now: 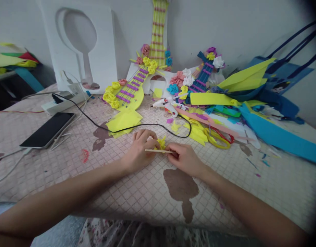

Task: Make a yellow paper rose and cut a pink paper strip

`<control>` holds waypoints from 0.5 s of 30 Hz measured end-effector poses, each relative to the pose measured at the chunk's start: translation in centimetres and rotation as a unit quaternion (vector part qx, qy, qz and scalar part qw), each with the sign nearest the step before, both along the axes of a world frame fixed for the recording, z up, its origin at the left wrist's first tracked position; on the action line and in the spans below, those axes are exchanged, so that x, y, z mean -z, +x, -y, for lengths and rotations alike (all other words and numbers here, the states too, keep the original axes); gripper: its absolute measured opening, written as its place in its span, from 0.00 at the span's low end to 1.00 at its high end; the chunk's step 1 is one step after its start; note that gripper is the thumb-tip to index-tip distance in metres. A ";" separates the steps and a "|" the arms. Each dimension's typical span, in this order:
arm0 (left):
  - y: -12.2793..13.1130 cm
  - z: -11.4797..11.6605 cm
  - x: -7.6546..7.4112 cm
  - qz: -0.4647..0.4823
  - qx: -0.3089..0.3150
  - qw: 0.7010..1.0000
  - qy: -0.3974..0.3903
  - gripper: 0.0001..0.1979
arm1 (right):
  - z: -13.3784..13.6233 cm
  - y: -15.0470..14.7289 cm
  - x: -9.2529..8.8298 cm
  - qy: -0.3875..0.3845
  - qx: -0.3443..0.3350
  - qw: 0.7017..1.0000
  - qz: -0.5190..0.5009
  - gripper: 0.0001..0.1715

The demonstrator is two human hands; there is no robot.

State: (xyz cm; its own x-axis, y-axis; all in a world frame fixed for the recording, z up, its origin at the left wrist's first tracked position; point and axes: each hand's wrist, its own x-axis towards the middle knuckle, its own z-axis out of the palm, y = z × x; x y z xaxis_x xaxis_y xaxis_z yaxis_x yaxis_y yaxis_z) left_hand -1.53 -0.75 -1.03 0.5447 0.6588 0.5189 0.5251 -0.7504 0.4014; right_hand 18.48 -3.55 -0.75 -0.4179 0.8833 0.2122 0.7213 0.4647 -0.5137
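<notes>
This side of the glue gun (165, 103), the left hand (139, 152) curls tight round a yellow foam piece (162, 142), perhaps a flower; that braces it low. The right hand (185, 158) pinches a wooden stick (156, 150) level against it.

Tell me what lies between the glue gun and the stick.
Head view: a black cord crosses between the glue gun and the stick, held by the left hand and right hand, with a yellow scrap and a purple scrap beside it.
</notes>
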 end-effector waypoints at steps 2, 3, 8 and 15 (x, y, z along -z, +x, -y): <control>0.1 0.1 0.0 -0.004 0.001 1.000 0.014 0.02 | 0.1 -0.1 0.0 -0.006 0.005 1.000 -0.005 0.04; 0.1 0.2 -0.1 -0.006 0.004 1.000 0.018 0.02 | 0.1 -0.2 0.1 -0.008 0.007 1.000 -0.008 0.04; 0.1 0.2 0.0 -0.016 0.017 0.999 0.036 0.03 | 0.3 -0.3 0.0 -0.017 -0.001 1.000 -0.014 0.04; 0.0 0.0 0.2 -0.032 0.027 0.997 0.060 0.03 | 0.3 -0.4 -0.1 -0.019 0.005 1.000 -0.008 0.06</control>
